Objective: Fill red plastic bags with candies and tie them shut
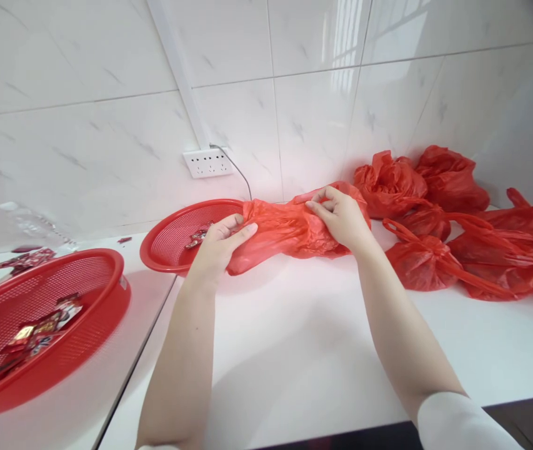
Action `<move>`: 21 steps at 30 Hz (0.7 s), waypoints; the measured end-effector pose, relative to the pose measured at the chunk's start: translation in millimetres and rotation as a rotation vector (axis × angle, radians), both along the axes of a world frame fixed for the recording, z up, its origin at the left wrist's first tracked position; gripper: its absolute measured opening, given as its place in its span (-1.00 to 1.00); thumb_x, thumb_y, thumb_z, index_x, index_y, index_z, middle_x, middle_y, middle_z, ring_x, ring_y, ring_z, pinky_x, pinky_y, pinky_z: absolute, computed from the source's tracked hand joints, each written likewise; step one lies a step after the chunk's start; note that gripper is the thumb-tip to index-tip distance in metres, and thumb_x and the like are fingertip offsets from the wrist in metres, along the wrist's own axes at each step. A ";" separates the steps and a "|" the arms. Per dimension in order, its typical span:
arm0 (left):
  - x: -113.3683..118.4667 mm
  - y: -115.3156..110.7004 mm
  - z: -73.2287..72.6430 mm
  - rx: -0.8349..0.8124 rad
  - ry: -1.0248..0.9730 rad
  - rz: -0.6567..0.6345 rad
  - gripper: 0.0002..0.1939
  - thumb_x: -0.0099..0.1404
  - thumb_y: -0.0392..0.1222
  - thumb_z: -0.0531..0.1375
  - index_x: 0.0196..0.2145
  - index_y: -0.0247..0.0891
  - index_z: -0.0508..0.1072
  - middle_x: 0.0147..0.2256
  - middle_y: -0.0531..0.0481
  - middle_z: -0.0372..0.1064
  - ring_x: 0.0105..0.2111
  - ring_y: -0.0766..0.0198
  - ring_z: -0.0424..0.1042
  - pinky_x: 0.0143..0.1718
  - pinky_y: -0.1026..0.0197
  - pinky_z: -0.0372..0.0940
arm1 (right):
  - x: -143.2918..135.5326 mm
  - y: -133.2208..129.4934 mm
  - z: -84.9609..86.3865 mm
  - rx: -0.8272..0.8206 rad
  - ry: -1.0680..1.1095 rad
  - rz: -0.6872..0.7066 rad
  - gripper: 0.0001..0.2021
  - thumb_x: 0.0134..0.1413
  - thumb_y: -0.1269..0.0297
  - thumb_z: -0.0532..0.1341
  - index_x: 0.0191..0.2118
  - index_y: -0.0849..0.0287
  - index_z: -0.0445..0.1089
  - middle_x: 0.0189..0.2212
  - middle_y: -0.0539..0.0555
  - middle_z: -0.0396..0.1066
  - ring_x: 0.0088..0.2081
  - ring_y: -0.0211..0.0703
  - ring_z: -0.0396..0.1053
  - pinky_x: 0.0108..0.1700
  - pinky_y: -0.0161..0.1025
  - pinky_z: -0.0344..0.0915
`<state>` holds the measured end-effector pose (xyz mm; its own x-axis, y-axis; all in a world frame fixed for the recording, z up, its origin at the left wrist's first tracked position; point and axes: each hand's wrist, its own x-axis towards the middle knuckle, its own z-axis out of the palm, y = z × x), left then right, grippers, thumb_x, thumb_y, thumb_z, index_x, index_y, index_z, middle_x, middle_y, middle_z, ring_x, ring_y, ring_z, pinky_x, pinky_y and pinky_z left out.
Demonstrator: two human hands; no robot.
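Observation:
A crumpled red plastic bag (pixel 280 234) is stretched between my two hands, above the white table near the wall. My left hand (pixel 224 240) pinches its left end between thumb and fingers. My right hand (pixel 338 212) has thumb and fingertips pressed together on the bag's right part. More red plastic lies behind and below my right hand; whether it belongs to the same bag I cannot tell. Just behind my left hand is a red mesh basket (pixel 165 244) with a few small wrapped packets (pixel 195 237).
A larger red basket (pixel 102 281) holding wrapped packets (pixel 36 331) stands at the left. Several filled red bags (pixel 425 262) sit at the right. A clear plastic container (pixel 36 225) and a wall socket (pixel 207 162) with a grey cable are behind.

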<state>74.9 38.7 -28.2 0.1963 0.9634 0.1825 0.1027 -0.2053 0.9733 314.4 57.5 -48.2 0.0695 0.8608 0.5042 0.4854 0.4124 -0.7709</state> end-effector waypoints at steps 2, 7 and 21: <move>-6.5 -1.2 3.6 -0.036 0.121 0.034 -0.61 0.04 0.03 0.36 -0.22 -0.24 0.50 -0.41 0.01 0.47 -0.41 0.23 0.45 -0.39 0.23 0.32 | 5.5 5.1 -2.3 0.052 -0.060 -0.155 -0.83 0.14 0.18 0.17 -0.40 0.11 0.23 -0.71 -0.15 0.12 -0.61 -0.30 0.05 -0.44 -0.30 0.04; -26.2 -0.1 8.9 -0.089 0.445 0.098 -0.59 -0.03 0.12 0.36 -0.34 -0.26 0.57 -0.45 -0.01 0.49 -0.39 0.16 0.46 -0.39 0.21 0.30 | 16.8 10.0 -4.6 0.097 -0.176 -0.362 -0.85 0.14 0.21 0.16 -0.39 0.13 0.26 -0.67 -0.11 0.17 -0.57 -0.26 0.13 -0.36 -0.26 0.11; -29.2 -12.2 18.6 0.020 0.440 0.124 -0.60 0.13 0.10 0.27 -0.19 -0.24 0.55 -0.27 -0.04 0.54 -0.31 0.15 0.49 -0.27 0.17 0.35 | -18.7 -28.0 11.2 0.176 -0.209 0.087 -0.74 0.09 0.09 0.23 -0.16 0.13 0.38 -0.20 0.09 0.47 -0.20 -0.11 0.40 -0.17 -0.20 0.28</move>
<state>45.7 26.5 -9.6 0.1423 0.9817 0.1262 0.5308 -0.1833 0.8275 295.6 29.6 -37.0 -0.1216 0.7570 0.6420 0.5830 0.5780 -0.5710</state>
